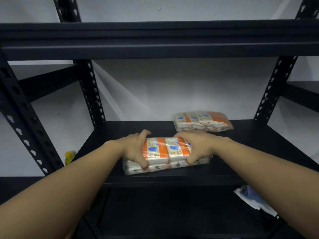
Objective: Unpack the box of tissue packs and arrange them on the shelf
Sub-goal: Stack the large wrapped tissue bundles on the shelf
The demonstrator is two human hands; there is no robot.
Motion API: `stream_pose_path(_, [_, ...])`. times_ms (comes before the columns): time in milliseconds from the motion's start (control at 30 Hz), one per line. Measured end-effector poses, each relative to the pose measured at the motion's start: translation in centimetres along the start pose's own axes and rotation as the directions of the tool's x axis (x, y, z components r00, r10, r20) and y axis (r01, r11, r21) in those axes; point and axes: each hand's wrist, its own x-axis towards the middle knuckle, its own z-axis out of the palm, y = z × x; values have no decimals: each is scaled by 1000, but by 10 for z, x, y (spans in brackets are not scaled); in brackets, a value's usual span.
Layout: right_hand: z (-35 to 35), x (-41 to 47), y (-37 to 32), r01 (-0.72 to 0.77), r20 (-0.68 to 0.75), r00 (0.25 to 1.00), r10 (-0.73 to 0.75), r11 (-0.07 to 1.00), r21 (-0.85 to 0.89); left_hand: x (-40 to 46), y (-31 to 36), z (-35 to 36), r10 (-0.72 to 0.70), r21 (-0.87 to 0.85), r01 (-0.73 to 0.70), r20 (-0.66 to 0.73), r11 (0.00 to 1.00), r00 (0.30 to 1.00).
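The print on the wrappers is too blurred to read, and no box shows. Both hands clasp the near pack (166, 155) at the shelf (241, 144) front: the left hand (133, 150) wraps its left end, the right hand (198, 147) its right end, fingers curled over the top. A second pack (202, 121) lies well behind, to the right.

A black metal shelf (181, 176) with perforated uprights is seen. On its board one wrapped bundle of tissue packs (166, 155) is laid flat near the front edge, gripped at its two ends between the left hand (133, 149) and the right hand (198, 146). A second bundle (202, 121) is laid farther back, beyond the right hand, well apart from the first
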Motion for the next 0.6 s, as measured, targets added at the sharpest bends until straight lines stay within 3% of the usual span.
stream_pose_path(133, [6, -4, 6, -7, -33, 999, 8, 999, 37, 1, 2, 8, 4, -7, -4, -29, 1000, 1000])
stream_pose_path(233, [16, -11, 17, -23, -116, 993, 29, 998, 52, -3, -7, 18, -13, -20, 11, -125, 1000, 992])
stream_pose_path(367, [28, -20, 28, -79, -219, 969, 117, 982, 174, -9, -23, 33, -27, -201, -35, -296, 979, 955])
stream_pose_path(600, [62, -40, 37, 0, -515, 833, 204, 930, 368, -22, -34, 56, -95, -379, -104, -472, 920, 877])
